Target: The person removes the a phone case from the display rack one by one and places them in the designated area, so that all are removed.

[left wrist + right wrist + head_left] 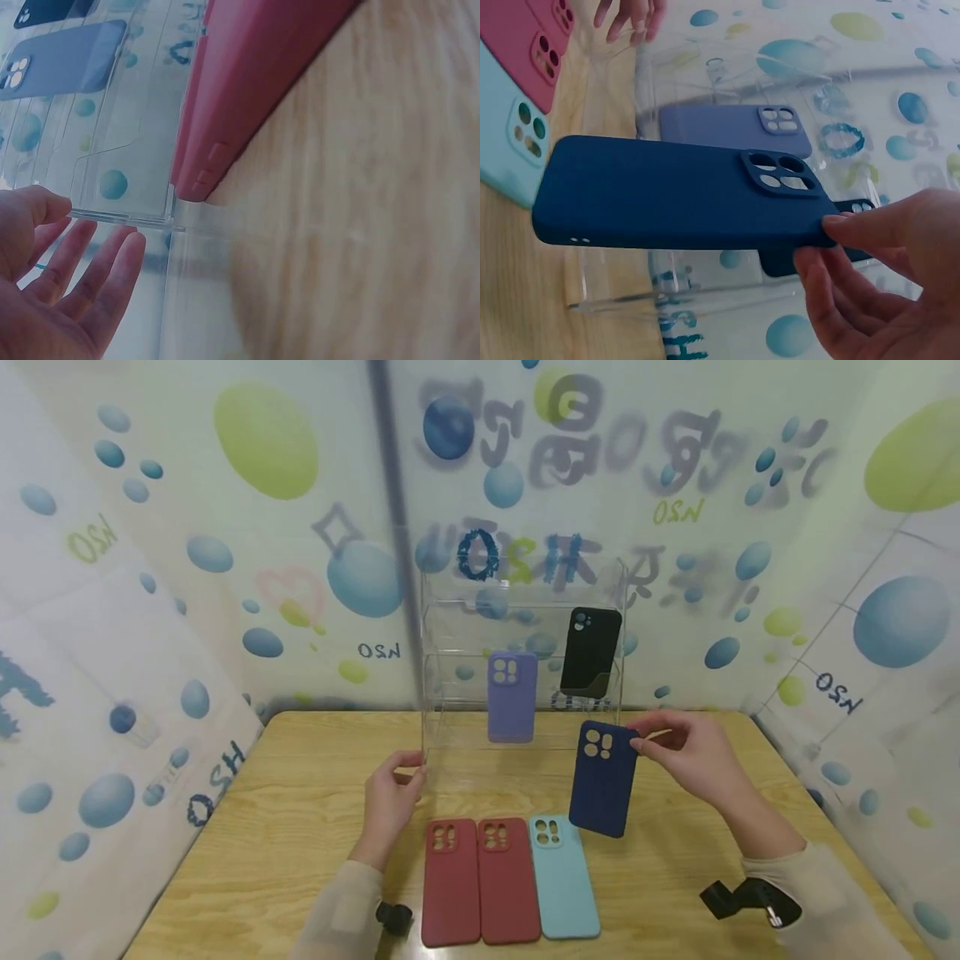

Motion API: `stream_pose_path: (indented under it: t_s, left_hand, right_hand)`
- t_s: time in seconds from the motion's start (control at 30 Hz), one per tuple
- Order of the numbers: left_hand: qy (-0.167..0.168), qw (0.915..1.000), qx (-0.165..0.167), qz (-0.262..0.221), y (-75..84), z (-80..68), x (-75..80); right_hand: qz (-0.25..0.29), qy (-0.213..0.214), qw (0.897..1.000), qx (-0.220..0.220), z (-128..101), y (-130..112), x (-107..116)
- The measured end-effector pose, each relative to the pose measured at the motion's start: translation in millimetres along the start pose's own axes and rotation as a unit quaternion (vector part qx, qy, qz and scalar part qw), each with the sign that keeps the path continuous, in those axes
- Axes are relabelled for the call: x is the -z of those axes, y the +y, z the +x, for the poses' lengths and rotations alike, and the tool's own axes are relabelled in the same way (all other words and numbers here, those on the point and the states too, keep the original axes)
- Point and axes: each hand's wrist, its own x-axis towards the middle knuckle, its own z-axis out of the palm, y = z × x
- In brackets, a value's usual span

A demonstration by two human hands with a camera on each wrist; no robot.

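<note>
My right hand (pixel 693 756) pinches a dark blue phone case (pixel 602 781) by its upper right corner, thumb in front and fingers behind. The case hangs upright in front of a clear stepped display stand (pixel 450 702), its camera cutouts facing me. At the stand's left side my left hand (pixel 392 793) holds the clear edge between thumb and fingers, as the left wrist view shows. A lilac phone case (pixel 512 697) leans in the stand's lower middle. Higher up at its right stands a black phone case (pixel 591 652).
Two red phone cases, a left one (pixel 452 885) and a right one (pixel 510 885), lie side by side on the wooden table (pixel 292 827). Beside them lies a light turquoise phone case (pixel 564 885). A patterned curtain (pixel 315 593) hangs behind the stand.
</note>
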Motion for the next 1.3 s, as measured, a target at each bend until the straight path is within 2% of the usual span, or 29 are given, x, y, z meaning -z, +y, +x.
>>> stream_pose_path:
  t_s: [0.2,0.43,0.6,0.77,0.93,1.3]
  left_hand:
    - [-0.005,1.0000,0.001,-0.002,-0.8,1.2,0.6]
    - [-0.001,1.0000,0.003,0.001,-1.8,0.4,1.3]
    - [0.002,1.0000,0.001,0.006,-0.6,0.1,1.1]
    - [0.000,1.0000,0.005,0.003,-1.0,-0.5,-0.2]
    - [-0.003,1.0000,0.008,-0.002,-1.7,-0.5,-0.3]
    - [0.000,1.0000,0.005,-0.004,-2.2,0.5,-0.3]
  right_hand:
    - [0.028,-0.072,0.997,-0.008,-7.6,23.1,4.5]
    - [0.058,-0.159,0.985,-0.036,-13.8,49.3,-3.0]
    - [0.073,-0.188,0.979,-0.022,-18.2,66.3,-16.2]
    - [0.066,-0.193,0.979,-0.005,-23.0,86.9,-33.6]
    - [0.034,-0.169,0.985,0.000,-28.0,99.4,-50.4]
    - [0.037,-0.137,0.988,-0.061,-32.9,99.9,-71.2]
